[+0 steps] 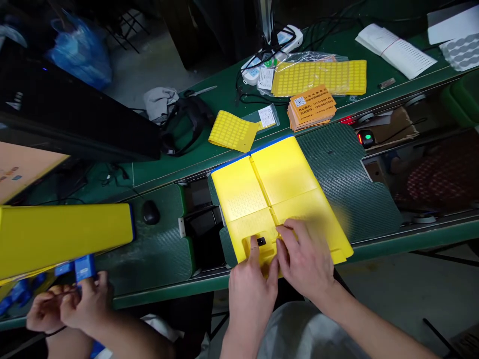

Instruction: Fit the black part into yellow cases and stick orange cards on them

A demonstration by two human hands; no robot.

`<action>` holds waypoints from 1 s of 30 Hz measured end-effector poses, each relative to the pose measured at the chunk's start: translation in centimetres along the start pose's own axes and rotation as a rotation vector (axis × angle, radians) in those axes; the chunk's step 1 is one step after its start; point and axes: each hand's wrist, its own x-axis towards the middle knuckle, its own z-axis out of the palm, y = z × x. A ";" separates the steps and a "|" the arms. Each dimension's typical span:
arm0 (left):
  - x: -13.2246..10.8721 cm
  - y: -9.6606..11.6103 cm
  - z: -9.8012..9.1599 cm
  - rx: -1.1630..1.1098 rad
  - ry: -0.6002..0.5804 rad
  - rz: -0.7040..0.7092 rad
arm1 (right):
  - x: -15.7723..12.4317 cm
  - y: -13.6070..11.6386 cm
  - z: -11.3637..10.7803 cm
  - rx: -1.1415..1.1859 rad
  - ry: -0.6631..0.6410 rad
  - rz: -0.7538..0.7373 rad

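Observation:
A yellow plastic panel (295, 169) with a blue far edge lies across the green conveyor in front of me. A narrow groove runs down its middle, and near its front left is a recess holding a small black part (261, 241). My left hand (251, 286) rests at the panel's near edge, index finger stretched onto the recess just left of the black part, thumb apart. My right hand (305, 254) lies over the panel beside the groove, thumb and fingertips drawn together. Whatever they may pinch is too small or hidden to make out.
At the left, a co-worker's hands (80, 301) handle a blue piece (85, 268) beside another yellow panel (63, 239). A black mouse (150, 212) sits between. Behind are yellow sticker sheets (234, 130), orange cards (312, 107) and a power strip (254, 67). Gaps separate the conveyor plates (333, 154).

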 end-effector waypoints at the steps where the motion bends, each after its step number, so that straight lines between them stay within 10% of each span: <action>1: 0.1 0.2 -0.2 0.043 -0.002 0.015 | 0.0 0.0 0.0 0.004 -0.005 0.001; 6: 0.2 0.2 -1.1 0.284 -0.032 0.117 | 0.2 -0.1 -0.2 0.014 -0.026 -0.001; 30: 0.0 -0.6 -1.7 -0.299 -0.034 -0.042 | 0.5 -0.2 -0.3 0.019 -0.040 0.005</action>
